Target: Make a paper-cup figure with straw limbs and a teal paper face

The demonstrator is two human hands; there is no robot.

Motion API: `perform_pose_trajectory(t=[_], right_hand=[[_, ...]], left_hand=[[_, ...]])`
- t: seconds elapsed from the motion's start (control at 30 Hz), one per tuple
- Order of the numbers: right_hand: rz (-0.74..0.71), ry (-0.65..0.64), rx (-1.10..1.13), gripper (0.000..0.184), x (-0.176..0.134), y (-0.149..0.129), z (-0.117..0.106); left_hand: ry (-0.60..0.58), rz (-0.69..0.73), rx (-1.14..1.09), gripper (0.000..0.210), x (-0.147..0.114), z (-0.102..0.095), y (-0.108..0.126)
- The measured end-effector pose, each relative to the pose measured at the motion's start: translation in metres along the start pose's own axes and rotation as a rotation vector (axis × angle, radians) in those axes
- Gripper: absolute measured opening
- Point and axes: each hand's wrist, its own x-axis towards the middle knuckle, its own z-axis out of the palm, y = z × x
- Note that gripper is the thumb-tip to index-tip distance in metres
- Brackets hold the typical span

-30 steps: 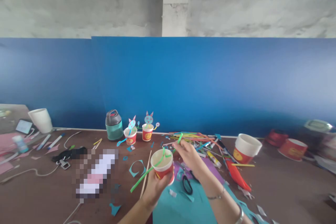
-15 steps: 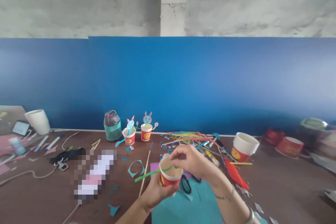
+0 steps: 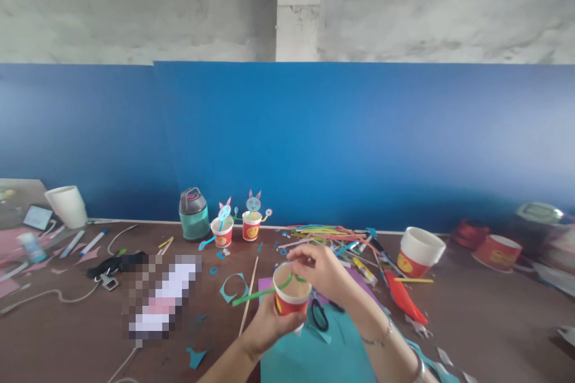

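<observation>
My left hand (image 3: 269, 326) is wrapped round a red and white paper cup (image 3: 290, 306), tilted so that its open mouth faces me. A green drinking straw (image 3: 254, 295) goes through the cup's left side, its outer end sticking out to the left. Inside the mouth, a bent green length shows. Over the far right rim is my right hand (image 3: 314, 266), fingers curled and pressed together; whatever they pinch is hidden. Below the cup lie a teal sheet (image 3: 323, 353) and black-handled scissors (image 3: 319, 315), partly covered by my right arm.
Two cups with paper rabbit heads (image 3: 222, 231) stand at the back beside a teal jar (image 3: 194, 215). Loose coloured straws (image 3: 323, 231) lie behind my hands. On the right are stacked cups (image 3: 420, 246) and a red bag (image 3: 404, 299). A wooden stick (image 3: 249, 296) lies left of the cup.
My right fingers have shifted slightly left and up to the cup's far rim. More of the straw's bent inner part shows now. My left hand still holds the cup.
</observation>
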Motion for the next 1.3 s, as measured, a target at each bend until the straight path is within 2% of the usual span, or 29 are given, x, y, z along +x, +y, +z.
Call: perform_pose_trajectory(t=[0.07,0.1,0.2,0.27,0.37,0.5,0.63,0.73,0.87,0.93,1.03,1.13,1.2,1.3], right_hand=[[0.019,-0.024,0.046,0.037,0.002,0.005,-0.005],[0.016,-0.045,0.045,0.039,0.002,0.007,-0.007],[-0.014,-0.071,-0.078,0.018,0.001,0.007,-0.010],[-0.032,-0.061,-0.207,0.011,0.000,0.005,-0.008],[0.000,0.018,-0.384,0.015,-0.002,0.002,0.001],[0.141,0.100,-0.506,0.024,-0.006,-0.004,0.016],[0.225,0.143,-0.425,0.026,-0.005,-0.009,0.026],[0.228,0.153,-0.335,0.020,-0.002,-0.008,0.025],[0.050,0.071,-0.241,0.012,0.000,-0.004,0.012],[-0.043,0.004,-0.234,0.014,-0.001,-0.003,0.002],[-0.091,-0.052,-0.223,0.021,-0.005,-0.001,-0.008],[-0.072,-0.036,-0.246,0.026,-0.006,0.002,-0.011],[-0.039,-0.020,-0.288,0.026,-0.005,0.003,-0.010],[0.022,-0.060,-0.283,0.025,-0.005,0.002,-0.010]], left_hand=[[0.021,-0.013,0.008,0.052,0.000,-0.002,0.000],[0.032,-0.016,0.014,0.052,0.000,-0.002,0.000],[0.052,0.003,0.006,0.061,0.001,-0.002,-0.002],[0.063,0.045,-0.020,0.069,0.002,0.000,-0.004],[0.055,0.103,-0.023,0.073,0.004,0.005,-0.006],[0.047,0.107,-0.036,0.070,0.006,0.009,-0.008],[0.047,0.132,-0.081,0.070,0.007,0.008,-0.011],[0.087,0.099,-0.056,0.073,0.006,0.006,-0.009],[0.092,0.080,0.000,0.076,0.004,0.002,0.000],[0.081,0.088,-0.027,0.077,0.002,-0.001,0.001],[0.099,0.094,-0.083,0.072,0.002,-0.005,-0.004],[0.083,0.086,-0.134,0.062,0.002,-0.008,-0.013],[0.077,0.082,-0.157,0.061,0.001,-0.008,-0.017],[0.069,0.048,-0.147,0.063,-0.001,-0.007,-0.018]])
